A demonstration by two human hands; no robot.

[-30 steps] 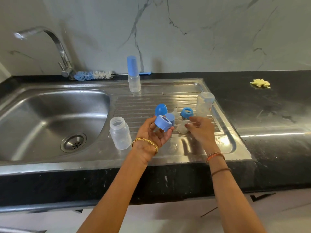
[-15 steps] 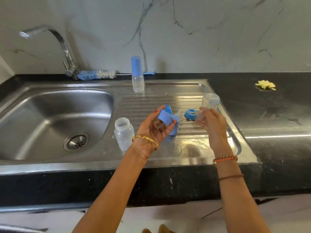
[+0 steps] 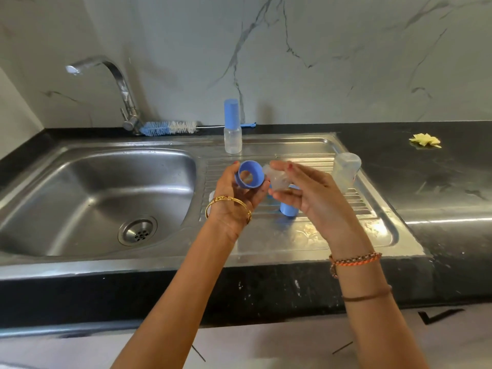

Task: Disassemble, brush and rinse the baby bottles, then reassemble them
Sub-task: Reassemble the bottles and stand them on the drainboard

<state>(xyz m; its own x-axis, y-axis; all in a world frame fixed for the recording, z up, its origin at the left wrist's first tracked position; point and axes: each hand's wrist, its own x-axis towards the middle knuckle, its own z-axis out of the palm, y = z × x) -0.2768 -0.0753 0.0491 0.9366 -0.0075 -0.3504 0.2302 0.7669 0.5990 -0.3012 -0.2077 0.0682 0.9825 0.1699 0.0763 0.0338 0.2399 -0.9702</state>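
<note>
My left hand (image 3: 234,198) grips a blue screw ring (image 3: 249,177), its hole facing me, above the steel drainboard (image 3: 306,235). Right beside it my right hand (image 3: 311,198) pinches a clear silicone teat (image 3: 278,179) between thumb and fingers, the teat almost touching the ring. A blue cap (image 3: 288,208) lies on the drainboard under my right hand, partly hidden. A clear open bottle (image 3: 346,171) stands at the drainboard's right edge. A small assembled bottle with a blue cap (image 3: 232,129) stands at the back. Another bottle is mostly hidden behind my left wrist.
The sink bowl (image 3: 101,198) with its drain lies to the left, the tap (image 3: 117,83) arching over it. A blue and white bottle brush (image 3: 170,127) lies along the back ledge. A yellow scrap (image 3: 425,140) sits on the black counter (image 3: 439,182) at the right.
My right hand came in from the right with the clear teat to meet the ring. My left hand turned the blue ring and lifted it a little. The camera moved closer.
</note>
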